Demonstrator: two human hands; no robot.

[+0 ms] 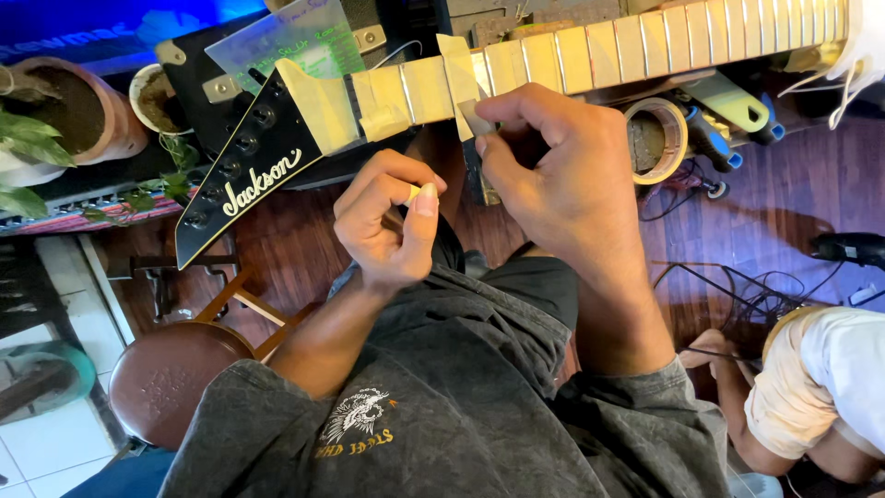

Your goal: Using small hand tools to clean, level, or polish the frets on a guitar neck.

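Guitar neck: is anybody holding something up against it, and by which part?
The right hand pinches a small blade by its lower end, tip at the taped neck. The left hand pinches a small pale bit.

Guitar neck (590, 51) blocks above; tape roll (656, 140) crowds right.

A round brown stool (171, 373) stood at my left. Potted plants (69, 115) sat beyond it, and a tape roll (656, 140) lay to the right.
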